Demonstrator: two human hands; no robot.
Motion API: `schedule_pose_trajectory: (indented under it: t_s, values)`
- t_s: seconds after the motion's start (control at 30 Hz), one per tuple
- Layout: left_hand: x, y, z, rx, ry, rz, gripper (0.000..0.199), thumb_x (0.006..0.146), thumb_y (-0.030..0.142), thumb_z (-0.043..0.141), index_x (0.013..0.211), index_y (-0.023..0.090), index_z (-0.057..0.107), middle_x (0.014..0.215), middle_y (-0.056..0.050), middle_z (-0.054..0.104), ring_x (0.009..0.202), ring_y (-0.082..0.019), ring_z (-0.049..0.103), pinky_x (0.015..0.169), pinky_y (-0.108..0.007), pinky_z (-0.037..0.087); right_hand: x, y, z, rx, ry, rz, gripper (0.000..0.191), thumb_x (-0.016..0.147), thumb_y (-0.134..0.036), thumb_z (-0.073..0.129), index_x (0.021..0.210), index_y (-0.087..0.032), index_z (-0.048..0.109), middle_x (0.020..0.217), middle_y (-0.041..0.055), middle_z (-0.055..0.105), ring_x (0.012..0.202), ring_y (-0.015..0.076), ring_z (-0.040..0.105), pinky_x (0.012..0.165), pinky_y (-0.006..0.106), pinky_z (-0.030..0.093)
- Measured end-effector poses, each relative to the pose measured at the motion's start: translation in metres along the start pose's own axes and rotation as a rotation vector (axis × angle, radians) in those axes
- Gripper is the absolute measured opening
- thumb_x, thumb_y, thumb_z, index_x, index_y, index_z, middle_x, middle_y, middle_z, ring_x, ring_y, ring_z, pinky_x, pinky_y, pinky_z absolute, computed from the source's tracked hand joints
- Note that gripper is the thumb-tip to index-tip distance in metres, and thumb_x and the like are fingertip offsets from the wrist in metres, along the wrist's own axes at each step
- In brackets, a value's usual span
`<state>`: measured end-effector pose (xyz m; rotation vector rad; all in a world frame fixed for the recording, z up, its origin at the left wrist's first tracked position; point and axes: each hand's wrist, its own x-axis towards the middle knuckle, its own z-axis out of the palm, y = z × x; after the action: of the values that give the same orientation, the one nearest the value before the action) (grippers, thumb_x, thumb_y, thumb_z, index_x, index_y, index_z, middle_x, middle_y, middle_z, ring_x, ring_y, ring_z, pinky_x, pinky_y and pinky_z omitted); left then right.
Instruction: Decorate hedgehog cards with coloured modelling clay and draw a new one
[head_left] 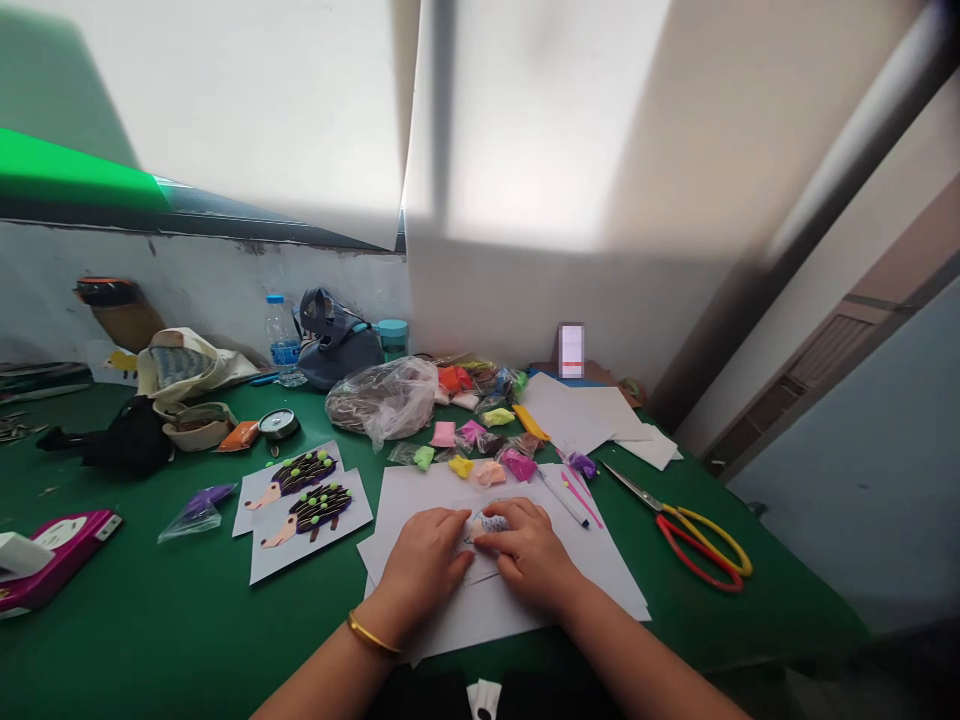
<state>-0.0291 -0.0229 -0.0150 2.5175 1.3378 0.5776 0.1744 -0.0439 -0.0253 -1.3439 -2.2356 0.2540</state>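
Note:
A small drawing of a rounded body with blue marks lies on white paper between my hands. At its left end is a small peach patch, which looks like modelling clay. My left hand rests on the paper at the drawing's left edge, its fingers stretched out. Over the right side, my right hand arches with fingers apart, and its fingertips touch the drawing by the peach patch. Those fingers partly hide the drawing. Just beyond lie packets of clay: peach, yellow and magenta.
Large scissors lie at the right, points away. A marker and pink tool rest on the paper. Two hedgehog cards sit at left. Behind are a plastic bag, a water bottle and a propped phone.

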Motion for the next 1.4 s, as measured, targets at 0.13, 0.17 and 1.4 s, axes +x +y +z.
schedule_pose_trajectory:
  t_s: [0.13, 0.17, 1.4]
  values:
    - [-0.0008, -0.0002, 0.0005, 0.002, 0.008, 0.008, 0.046, 0.078, 0.017, 0.064, 0.123, 0.02, 0.059, 0.115, -0.009, 0.067, 0.108, -0.027, 0.061, 0.096, -0.043, 0.046, 0.0, -0.0031, -0.0004, -0.022, -0.023, -0.035, 0.048, 0.072, -0.007, 0.057, 0.105, -0.038, 0.072, 0.124, 0.0, 0.059, 0.114, 0.0241, 0.046, 0.097, 0.042, 0.034]
    - [-0.0007, 0.0, 0.0003, 0.003, 0.008, 0.01, 0.045, 0.078, 0.017, 0.064, 0.123, 0.02, 0.059, 0.115, -0.009, 0.067, 0.107, -0.027, 0.061, 0.095, -0.043, 0.047, 0.0001, -0.0037, -0.0008, -0.027, -0.027, -0.044, 0.048, 0.072, -0.007, 0.057, 0.105, -0.037, 0.071, 0.124, 0.0001, 0.059, 0.114, 0.0241, 0.046, 0.097, 0.042, 0.033]
    - [-0.0011, -0.0018, 0.0023, 0.001, 0.038, 0.012, 0.046, 0.077, 0.018, 0.065, 0.122, 0.02, 0.059, 0.118, -0.01, 0.065, 0.111, -0.027, 0.059, 0.098, -0.044, 0.045, 0.0019, -0.008, -0.0007, -0.07, -0.062, -0.026, 0.052, 0.072, -0.008, 0.055, 0.115, -0.034, 0.066, 0.13, 0.0014, 0.055, 0.12, 0.0246, 0.044, 0.1, 0.041, 0.033]
